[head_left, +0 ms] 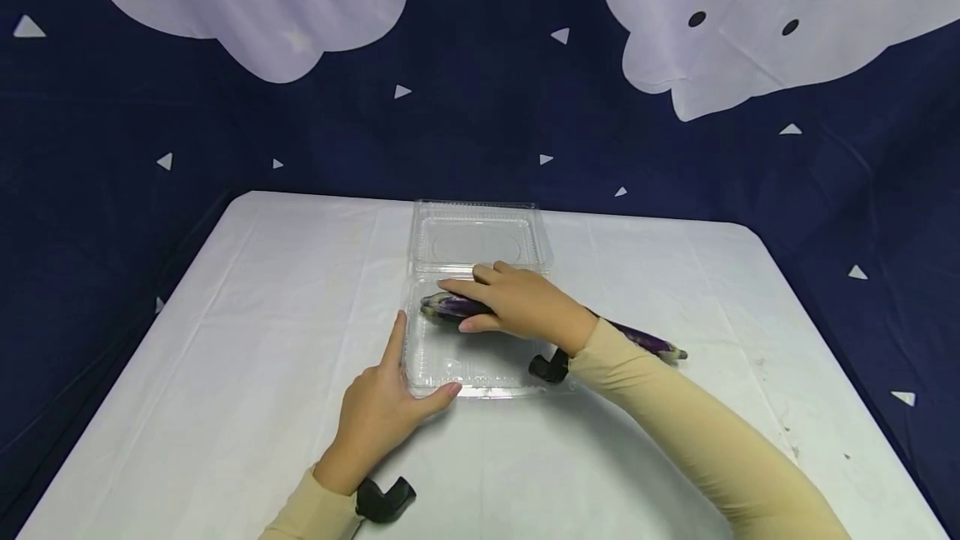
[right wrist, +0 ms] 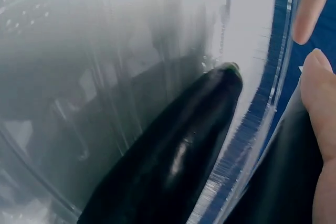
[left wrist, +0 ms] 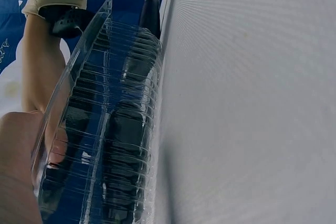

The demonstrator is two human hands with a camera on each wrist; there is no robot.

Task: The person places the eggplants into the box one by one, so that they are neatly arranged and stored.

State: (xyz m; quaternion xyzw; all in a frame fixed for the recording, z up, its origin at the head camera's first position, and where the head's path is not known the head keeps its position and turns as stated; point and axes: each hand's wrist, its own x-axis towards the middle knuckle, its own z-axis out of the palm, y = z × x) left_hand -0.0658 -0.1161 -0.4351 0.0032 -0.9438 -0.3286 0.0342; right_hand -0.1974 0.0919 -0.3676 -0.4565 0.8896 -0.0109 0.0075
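Note:
A hinged clear plastic container (head_left: 480, 377) lies opened out on the table, its lid (head_left: 480, 244) folded back. My right hand (head_left: 525, 302) grips a dark purple eggplant (head_left: 450, 305) above the base, thumb on the near side. In the right wrist view, a second eggplant (right wrist: 173, 150) lies in the base, beside the held eggplant (right wrist: 283, 171). One eggplant end (head_left: 652, 344) sticks out past the container's right side. At the near left corner, my left hand (head_left: 378, 411) rests against the container with fingers spread along its side and the thumb by the front rim.
A white cloth covers the table (head_left: 262, 357). Behind it hangs a dark blue curtain (head_left: 480, 132) with white clouds and small triangles. Black wrist mounts (head_left: 386, 500) stick out from both wrists.

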